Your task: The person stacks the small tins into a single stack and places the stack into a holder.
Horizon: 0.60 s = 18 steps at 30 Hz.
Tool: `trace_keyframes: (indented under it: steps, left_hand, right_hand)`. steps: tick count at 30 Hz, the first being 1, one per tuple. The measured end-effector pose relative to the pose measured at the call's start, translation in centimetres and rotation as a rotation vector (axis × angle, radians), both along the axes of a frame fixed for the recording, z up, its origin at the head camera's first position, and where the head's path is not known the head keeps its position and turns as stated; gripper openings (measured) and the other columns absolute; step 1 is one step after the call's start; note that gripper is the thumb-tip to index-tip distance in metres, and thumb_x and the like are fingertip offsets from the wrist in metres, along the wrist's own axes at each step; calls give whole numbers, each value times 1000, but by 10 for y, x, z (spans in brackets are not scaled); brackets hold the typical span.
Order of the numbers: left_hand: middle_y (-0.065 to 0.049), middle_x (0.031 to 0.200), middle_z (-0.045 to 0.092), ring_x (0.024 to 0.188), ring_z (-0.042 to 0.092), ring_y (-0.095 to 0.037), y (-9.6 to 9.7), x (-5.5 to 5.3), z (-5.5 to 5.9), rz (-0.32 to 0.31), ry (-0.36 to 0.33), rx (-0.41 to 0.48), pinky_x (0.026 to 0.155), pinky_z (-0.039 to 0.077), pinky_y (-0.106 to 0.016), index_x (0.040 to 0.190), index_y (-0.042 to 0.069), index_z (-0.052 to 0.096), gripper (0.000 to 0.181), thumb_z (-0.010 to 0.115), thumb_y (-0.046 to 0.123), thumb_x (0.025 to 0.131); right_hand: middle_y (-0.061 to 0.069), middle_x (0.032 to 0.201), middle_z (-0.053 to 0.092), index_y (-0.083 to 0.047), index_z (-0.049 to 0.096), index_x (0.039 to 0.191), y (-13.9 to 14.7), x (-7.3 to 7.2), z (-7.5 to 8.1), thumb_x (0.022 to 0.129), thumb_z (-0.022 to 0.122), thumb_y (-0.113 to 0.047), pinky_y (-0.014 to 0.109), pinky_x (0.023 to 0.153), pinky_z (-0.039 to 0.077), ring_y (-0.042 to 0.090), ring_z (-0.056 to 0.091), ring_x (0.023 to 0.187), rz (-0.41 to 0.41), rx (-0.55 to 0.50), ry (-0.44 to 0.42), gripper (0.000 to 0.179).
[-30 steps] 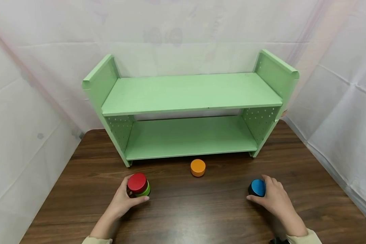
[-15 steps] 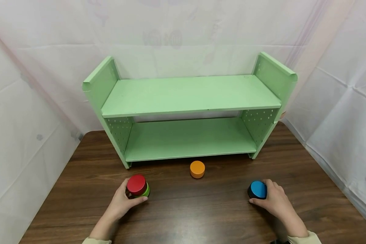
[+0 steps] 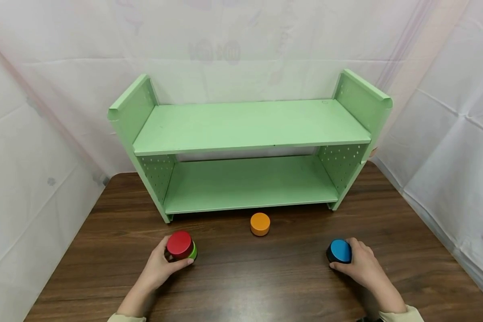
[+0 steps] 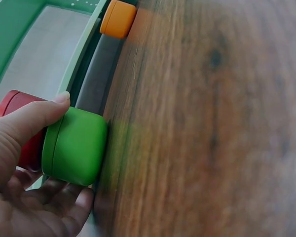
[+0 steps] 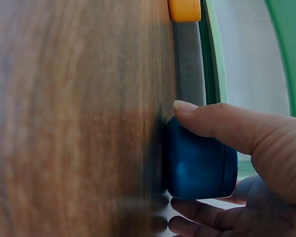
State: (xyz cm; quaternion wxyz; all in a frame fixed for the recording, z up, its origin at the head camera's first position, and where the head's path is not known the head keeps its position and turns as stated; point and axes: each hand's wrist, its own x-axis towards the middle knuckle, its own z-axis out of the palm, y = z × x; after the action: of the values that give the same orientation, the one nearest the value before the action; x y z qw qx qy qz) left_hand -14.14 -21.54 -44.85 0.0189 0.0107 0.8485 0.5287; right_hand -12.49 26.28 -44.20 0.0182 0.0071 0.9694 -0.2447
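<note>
On the table's left part, a small red round tin [image 3: 180, 244] sits on top of a green round tin [image 4: 81, 145], slightly off-centre. My left hand [image 3: 158, 267] curls round this stack, its thumb lying across the red tin with the tip at the green tin's lid, and its other fingers on the far side. To the right, my right hand [image 3: 362, 264] holds a blue round tin [image 3: 340, 250] between thumb and fingers. In the right wrist view the blue tin [image 5: 197, 165] stands on the table, its lid seam visible. Part of the red tin is hidden by my left thumb.
An orange round tin [image 3: 260, 224] stands on the wooden table [image 3: 241, 286], in front of a green two-tier shelf [image 3: 245, 125]. The shelf has raised side panels with small holes. White cloth [image 3: 241, 36] hangs behind and at both sides.
The red tin covers a little more of the green one than before. My right thumb has shifted slightly along the blue tin. Otherwise both hands stay in place; the view has tilted slightly.
</note>
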Motion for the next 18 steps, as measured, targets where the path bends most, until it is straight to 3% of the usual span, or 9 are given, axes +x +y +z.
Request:
trace_keyframes:
  steps: [18]
  left_hand:
    - [-16,117,60,94,58,0,5,0,-1,-25,15,0,79,50,-21,125,-1,49,65,84,7,70]
  right_hand:
    - [32,109,58,16,48,118,-7,0,6,70,83,-36,57,80,47,51,53,102,38,8,-21,78]
